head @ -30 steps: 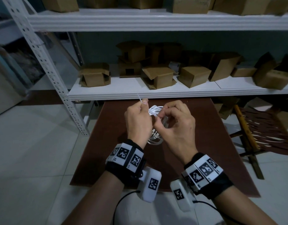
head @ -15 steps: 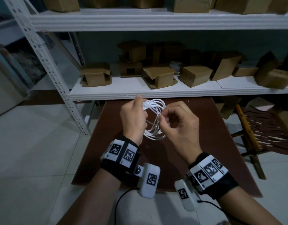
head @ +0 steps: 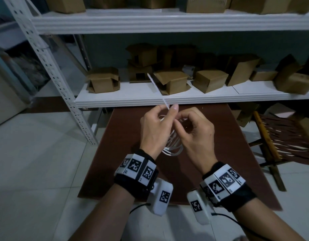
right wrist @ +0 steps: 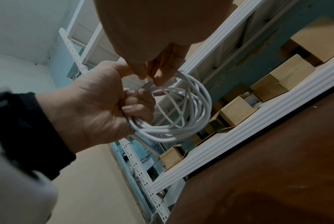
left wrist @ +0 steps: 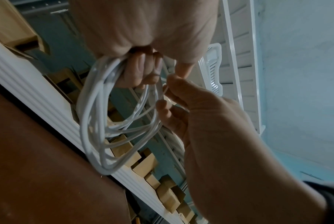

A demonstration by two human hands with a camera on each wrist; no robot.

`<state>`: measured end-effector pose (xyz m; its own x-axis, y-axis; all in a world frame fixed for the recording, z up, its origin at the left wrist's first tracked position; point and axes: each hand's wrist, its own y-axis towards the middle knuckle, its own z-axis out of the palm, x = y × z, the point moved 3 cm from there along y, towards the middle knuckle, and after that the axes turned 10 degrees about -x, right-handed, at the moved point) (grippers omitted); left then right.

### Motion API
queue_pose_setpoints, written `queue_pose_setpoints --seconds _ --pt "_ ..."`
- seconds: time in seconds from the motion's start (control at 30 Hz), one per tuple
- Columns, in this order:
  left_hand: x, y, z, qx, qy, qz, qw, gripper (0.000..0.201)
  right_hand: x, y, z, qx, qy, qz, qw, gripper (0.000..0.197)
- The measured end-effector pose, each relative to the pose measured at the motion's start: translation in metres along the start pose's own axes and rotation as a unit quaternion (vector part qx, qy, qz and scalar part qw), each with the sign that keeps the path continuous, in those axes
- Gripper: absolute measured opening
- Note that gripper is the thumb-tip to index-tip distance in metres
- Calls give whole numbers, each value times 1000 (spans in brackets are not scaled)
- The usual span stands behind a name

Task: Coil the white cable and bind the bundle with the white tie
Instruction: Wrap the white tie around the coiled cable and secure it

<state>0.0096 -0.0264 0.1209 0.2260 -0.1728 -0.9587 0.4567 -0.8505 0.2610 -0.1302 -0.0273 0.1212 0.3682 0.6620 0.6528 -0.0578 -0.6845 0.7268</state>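
Note:
The white cable [head: 173, 149] hangs as a coil of several loops between my hands, above the brown table [head: 112, 171]. My left hand [head: 167, 113] grips the top of the coil [left wrist: 89, 121] with curled fingers. The white tie [head: 157, 87] is a thin strip that sticks up and to the left past the left thumb, in front of the shelf. My right hand [head: 181, 122] pinches the tie's lower part [left wrist: 165, 91] right beside the bundle. In the right wrist view its fingertips [right wrist: 158, 78] meet at the coil [right wrist: 193, 118], next to the left hand [right wrist: 135, 103].
A white metal shelf [head: 167, 100] runs just beyond the table's far edge, with several cardboard boxes [head: 173, 80] on it. A perforated upright post [head: 63, 87] stands at the left. A wooden folding chair [head: 280, 140] sits at the right. Pale floor tiles lie to the left.
The hands have drawn closer together over the coil. The tie's free end now stands out much longer above the left hand, pointing at the shelf.

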Motion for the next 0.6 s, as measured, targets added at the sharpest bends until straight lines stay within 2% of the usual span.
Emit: queue_pose_setpoints --seconds 0.07,0.2,0.4,0.6 --pt "1 0 3 8 -1 17 1000 33 -2 1 -1 -7 -7 -3 1000 6" --pt "4 0 8 17 26 33 999 44 -5 0 -3 -18 -34 -13 999 8" --pt "-6 -8 6 38 -36 -2 999 43 -1 -1 -3 -42 -39 -27 998 14" --pt "1 -7 10 48 -59 -11 997 44 -3 -1 -3 -50 -31 -33 998 10"
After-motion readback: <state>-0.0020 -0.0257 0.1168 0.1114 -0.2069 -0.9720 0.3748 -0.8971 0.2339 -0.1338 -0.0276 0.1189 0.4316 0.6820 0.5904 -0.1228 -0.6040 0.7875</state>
